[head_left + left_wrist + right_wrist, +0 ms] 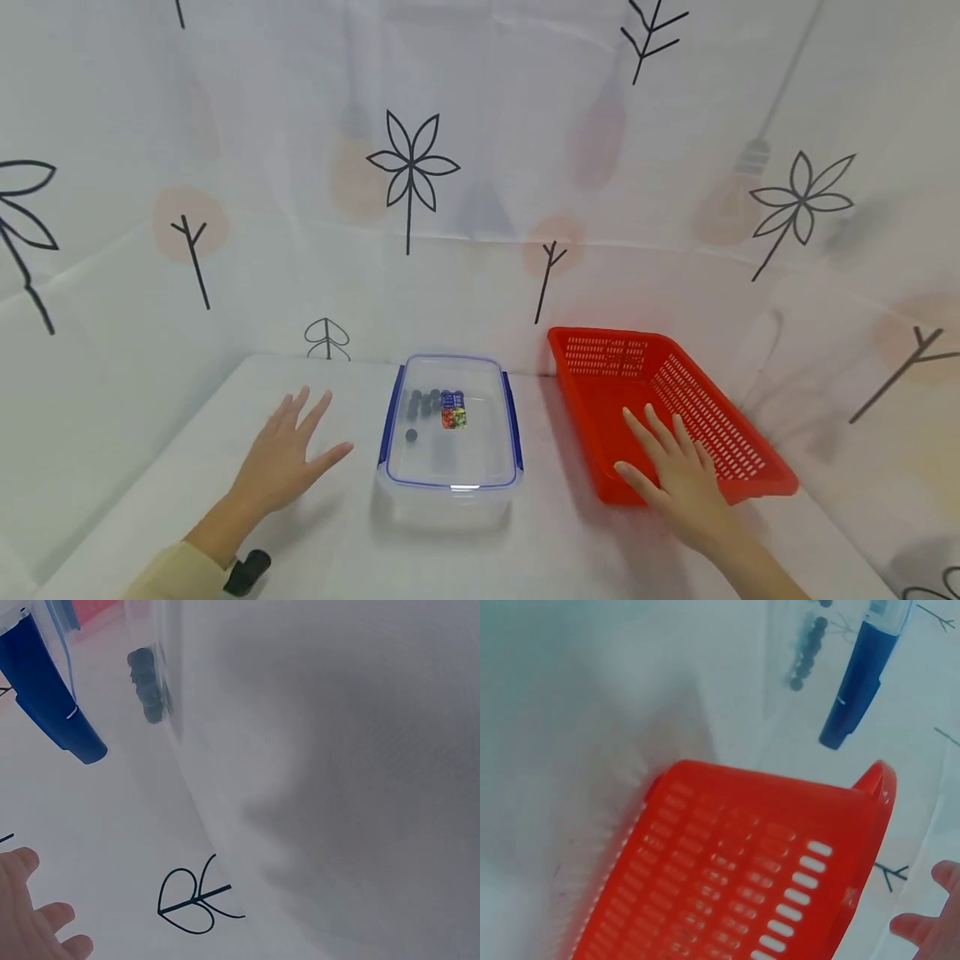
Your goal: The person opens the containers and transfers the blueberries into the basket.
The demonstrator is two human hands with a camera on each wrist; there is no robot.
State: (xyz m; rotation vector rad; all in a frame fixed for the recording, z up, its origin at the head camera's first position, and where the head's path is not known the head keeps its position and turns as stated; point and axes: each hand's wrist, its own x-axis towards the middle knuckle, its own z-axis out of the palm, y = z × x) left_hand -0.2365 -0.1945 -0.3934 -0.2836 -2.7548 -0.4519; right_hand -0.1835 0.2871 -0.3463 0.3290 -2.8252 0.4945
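Note:
A clear plastic box with a lid and blue side clips stands in the middle of the white table; several dark round pieces and a small colourful item lie inside. My left hand hovers open, fingers spread, just left of the box. To the right sits a red slotted basket, tilted up at its near end. My right hand is open with its fingers over the basket's near corner. The right wrist view shows the basket from close by and my fingertips beside it.
A white cloth with leaf and bulb prints covers the table and hangs as a backdrop behind and at both sides. A dark wrist strap shows on my left forearm.

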